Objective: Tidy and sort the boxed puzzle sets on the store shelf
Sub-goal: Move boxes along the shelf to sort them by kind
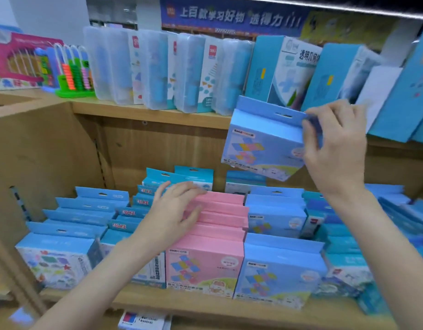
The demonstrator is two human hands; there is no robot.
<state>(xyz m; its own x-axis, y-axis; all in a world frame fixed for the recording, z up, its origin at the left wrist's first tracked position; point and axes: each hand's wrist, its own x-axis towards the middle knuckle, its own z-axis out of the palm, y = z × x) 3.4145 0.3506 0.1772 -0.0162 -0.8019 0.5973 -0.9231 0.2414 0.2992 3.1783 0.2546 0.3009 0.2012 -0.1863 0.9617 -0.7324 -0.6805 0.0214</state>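
Head view: the right hand (334,148) pinches a blue puzzle box (263,141) by its top flap at centre right of the frame, holding it tilted in the air above the lower shelf (205,303). The left hand (174,208), fingers straight and spread, rests on the row of pink boxes (220,210) at lower centre, beside the matching blue row (277,210). My guess is the thin flap grip could let the box swing or slip onto the rows below, and pressing the pink boxes may tip them backward
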